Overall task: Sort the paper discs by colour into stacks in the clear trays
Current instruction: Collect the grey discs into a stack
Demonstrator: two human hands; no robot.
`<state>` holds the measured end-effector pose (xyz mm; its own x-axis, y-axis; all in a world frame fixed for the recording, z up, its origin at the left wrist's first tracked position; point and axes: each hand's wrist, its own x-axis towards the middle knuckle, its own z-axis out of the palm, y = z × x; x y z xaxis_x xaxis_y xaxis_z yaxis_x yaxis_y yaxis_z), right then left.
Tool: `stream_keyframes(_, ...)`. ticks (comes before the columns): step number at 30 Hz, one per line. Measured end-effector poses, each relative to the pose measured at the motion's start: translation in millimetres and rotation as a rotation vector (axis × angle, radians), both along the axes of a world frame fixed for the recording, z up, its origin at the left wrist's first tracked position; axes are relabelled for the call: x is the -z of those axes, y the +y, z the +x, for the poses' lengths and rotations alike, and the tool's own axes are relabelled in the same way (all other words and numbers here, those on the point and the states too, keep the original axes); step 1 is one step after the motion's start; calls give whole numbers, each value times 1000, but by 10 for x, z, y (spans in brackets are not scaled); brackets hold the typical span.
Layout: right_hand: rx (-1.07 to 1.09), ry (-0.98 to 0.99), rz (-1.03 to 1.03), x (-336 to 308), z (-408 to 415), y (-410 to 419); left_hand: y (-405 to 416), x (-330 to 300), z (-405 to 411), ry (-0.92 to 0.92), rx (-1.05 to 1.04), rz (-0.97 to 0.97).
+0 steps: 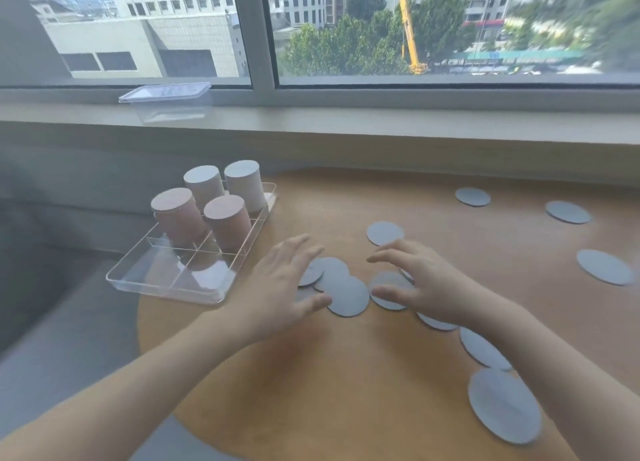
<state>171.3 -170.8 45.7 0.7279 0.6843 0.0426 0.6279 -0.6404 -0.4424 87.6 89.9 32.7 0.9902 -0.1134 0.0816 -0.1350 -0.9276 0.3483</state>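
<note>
Tabletop (346, 374): discs (346, 296) between open hands (280, 287)

Grey-blue paper discs (348, 296) lie flat on the round wooden surface (346, 374): several overlap in a loose cluster at its middle, others trail toward the near right edge, and single ones sit well apart at the far right. A clear tray (166, 284) with divided compartments stands at the surface's left edge; four tall stacks (225, 223) fill its far compartments, two pinkish nearer, two paler behind
</note>
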Motion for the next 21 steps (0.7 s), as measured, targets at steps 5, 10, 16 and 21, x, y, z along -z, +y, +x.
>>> stream_keyframes(5,-96,-83,-46,211,-180,123,-25,287,-10,106,-16,43)
stream_keyframes(10,-123,-129,-80,297,-104,269,-138,377,49,25,103,-116)
stream_keyframes(16,-29,-150,-12,369,10,100,-356,384,235,-98,186,-279)
stream_keyframes(21,12,-112,78,432,31,107,-432,314,272,-142,151,-517)
